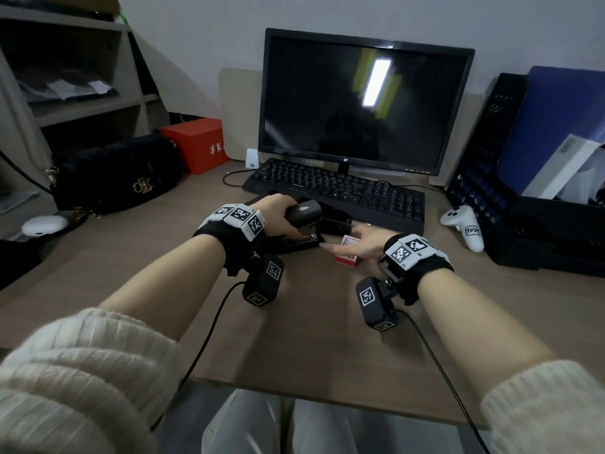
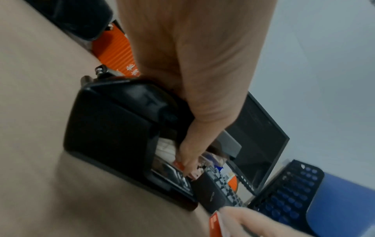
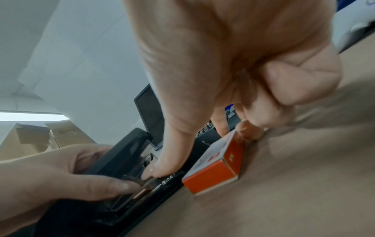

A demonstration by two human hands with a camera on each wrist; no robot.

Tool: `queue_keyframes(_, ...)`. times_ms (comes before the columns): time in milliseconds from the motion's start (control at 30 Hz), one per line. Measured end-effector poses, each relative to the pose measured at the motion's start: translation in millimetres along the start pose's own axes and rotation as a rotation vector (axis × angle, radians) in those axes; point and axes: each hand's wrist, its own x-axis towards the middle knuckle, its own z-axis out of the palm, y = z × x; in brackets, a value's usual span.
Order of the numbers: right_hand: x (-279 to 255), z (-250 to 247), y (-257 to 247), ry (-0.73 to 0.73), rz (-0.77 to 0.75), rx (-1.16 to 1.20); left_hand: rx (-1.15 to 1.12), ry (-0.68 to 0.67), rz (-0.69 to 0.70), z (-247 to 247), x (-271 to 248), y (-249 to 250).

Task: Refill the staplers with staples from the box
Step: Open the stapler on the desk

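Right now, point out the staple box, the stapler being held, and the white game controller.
staple box (image 3: 211,174), right wrist view, its orange end face.
stapler (image 1: 304,209), head view, its raised top cover.
white controller (image 1: 463,224), head view, its handle.

Left hand (image 1: 278,213) grips the stapler (image 1: 302,224) (top raised) beside the staple box (image 1: 348,249).

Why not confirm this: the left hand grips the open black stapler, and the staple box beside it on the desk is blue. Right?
Not quite. The staple box is orange-red and white, as the right wrist view shows. The rest holds: the left hand grips the open black stapler, the box beside it on the desk.
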Motion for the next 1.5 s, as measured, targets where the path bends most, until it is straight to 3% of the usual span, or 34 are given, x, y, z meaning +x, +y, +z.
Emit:
queue_keyframes(67,3.2,2.0,1.1,0.044,0.013,0.125,-0.110,0.032,-0.013,-1.1,-0.2,1.1)
queue_keyframes(233,9.1,1.2,1.0,0.319,-0.078,0.408,-0.386,0.076,-0.013,0.5,-0.8,-2.2)
queue_keyframes(433,4.8,2.6,-7.7,0.255,-0.281,0.375,-0.731,0.158,-0.021,3.4,-1.2,-6.7)
queue_keyframes(533,4.9,3.5,-10.5,0.208,-0.303,0.353,-0.883,0.174,-0.033,5.0,-1.8,-8.0)
queue_keyframes(767,16.4,6.6,-11.3,0.253,-0.282,0.367,-1.147,0.166,-0.005,11.6,-5.7,-12.9)
queue_keyframes(1100,13.5,11.7,-23.0,0.235,-0.275,0.382,-1.233,0.405,-0.039,22.6,-10.9,-14.3)
queue_keyframes(1300,13.5,15.7,-25.2,0.254,-0.267,0.418,-1.215,0.431,-0.040,23.6,-13.2,-10.3)
queue_keyframes(1500,12.5,26.3,-28.0,0.396,-0.290,0.547,-1.264,0.501,-0.038,29.2,-14.0,-13.7)
